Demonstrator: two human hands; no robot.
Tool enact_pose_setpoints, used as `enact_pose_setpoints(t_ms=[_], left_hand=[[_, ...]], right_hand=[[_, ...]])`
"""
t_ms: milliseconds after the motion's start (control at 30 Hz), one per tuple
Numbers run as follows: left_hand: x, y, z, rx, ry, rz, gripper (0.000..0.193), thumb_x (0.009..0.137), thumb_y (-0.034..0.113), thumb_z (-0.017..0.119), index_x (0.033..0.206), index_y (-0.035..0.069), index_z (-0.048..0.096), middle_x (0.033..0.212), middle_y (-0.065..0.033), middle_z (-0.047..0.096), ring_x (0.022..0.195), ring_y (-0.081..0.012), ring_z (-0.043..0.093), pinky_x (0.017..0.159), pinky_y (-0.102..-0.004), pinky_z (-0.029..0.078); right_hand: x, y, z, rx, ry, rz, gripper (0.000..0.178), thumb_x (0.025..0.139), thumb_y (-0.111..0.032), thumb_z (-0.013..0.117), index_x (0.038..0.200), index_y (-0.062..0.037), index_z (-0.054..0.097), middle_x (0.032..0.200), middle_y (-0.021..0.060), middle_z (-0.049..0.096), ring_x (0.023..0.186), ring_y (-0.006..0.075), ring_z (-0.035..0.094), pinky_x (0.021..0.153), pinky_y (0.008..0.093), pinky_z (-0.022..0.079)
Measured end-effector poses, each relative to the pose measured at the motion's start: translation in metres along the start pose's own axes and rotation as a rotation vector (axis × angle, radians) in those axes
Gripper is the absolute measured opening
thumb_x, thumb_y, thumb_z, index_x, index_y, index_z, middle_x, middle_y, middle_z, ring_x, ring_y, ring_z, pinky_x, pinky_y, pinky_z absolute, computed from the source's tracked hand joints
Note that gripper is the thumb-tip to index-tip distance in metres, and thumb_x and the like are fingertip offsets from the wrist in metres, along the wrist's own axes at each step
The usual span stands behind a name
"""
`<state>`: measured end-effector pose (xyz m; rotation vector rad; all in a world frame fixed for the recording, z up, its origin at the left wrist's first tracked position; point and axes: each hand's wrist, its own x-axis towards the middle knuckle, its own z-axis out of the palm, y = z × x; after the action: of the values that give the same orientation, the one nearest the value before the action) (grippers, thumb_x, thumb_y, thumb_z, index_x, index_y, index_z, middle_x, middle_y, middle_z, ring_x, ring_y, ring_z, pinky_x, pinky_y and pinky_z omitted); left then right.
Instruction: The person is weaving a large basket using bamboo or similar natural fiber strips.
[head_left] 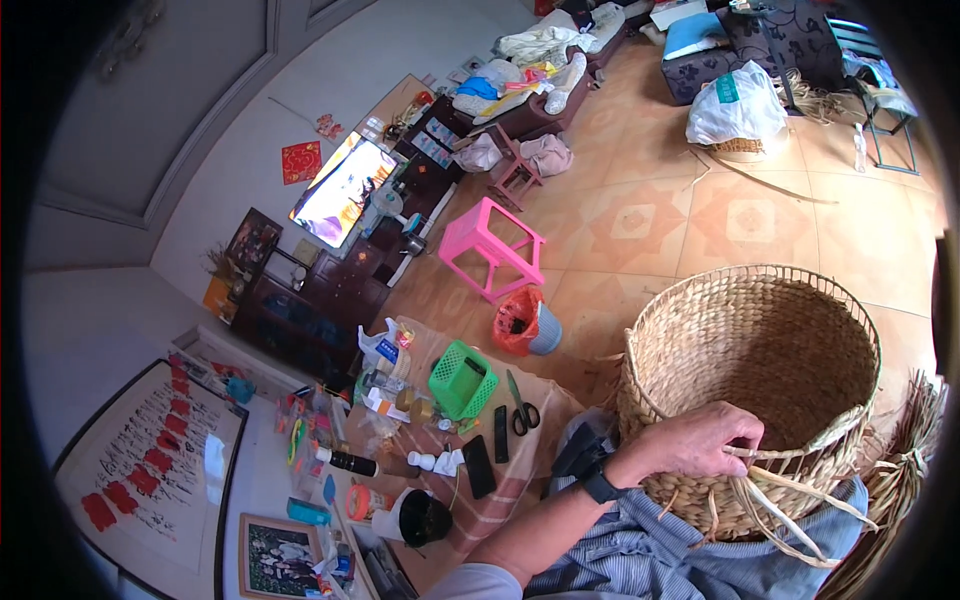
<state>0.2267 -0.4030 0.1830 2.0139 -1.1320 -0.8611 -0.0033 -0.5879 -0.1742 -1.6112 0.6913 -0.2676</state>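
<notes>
A large round woven basket (760, 330) of straw-coloured plant fibre stands over my lap, its open mouth tilted toward me. Thin rods and wire-like loops run along its far rim. My left hand (705, 440), with a dark watch on the wrist, is closed on the near rim, fingers curled over the edge. Just below the fingers, pale flat fibre strands (785, 515) hang loose outside the basket. Several short fibre ends poke out of the near wall. My right hand is out of sight.
A bundle of dry stalks (895, 480) lies to the right. On the left, a cloth-covered table holds a green plastic basket (463, 380), scissors (522, 407), a phone (478, 467) and a remote (501, 434). Beyond stand a lined bin (540, 328) and a pink stool (490, 245).
</notes>
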Motion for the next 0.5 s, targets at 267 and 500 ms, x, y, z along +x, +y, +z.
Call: enact_pose_setpoints(t_ms=[267, 500], left_hand=[[-0.001, -0.005, 0.002, 0.014, 0.015, 0.048, 0.028, 0.077, 0.011, 0.079, 0.088, -0.003, 0.058, 0.083, -0.0156, 0.06, 0.085, -0.0333, 0.063, 0.077, -0.0441, 0.049], [0.0, -0.009, 0.004, 0.036, 0.039, 0.063, 0.03, 0.076, 0.014, 0.079, 0.09, -0.004, 0.06, 0.085, -0.0183, 0.063, 0.085, -0.0351, 0.064, 0.076, -0.0459, 0.049]], right_hand=[[-0.012, 0.02, 0.02, 0.077, -0.027, 0.056, 0.033, 0.101, -0.024, 0.06, 0.125, -0.0015, 0.066, 0.11, 0.014, 0.07, 0.097, 0.0254, 0.067, 0.09, 0.0381, 0.055], [-0.019, 0.035, 0.032, 0.117, -0.03, 0.083, 0.032, 0.102, -0.024, 0.059, 0.124, -0.0018, 0.066, 0.108, 0.0134, 0.07, 0.095, 0.0247, 0.067, 0.089, 0.0379, 0.055]])
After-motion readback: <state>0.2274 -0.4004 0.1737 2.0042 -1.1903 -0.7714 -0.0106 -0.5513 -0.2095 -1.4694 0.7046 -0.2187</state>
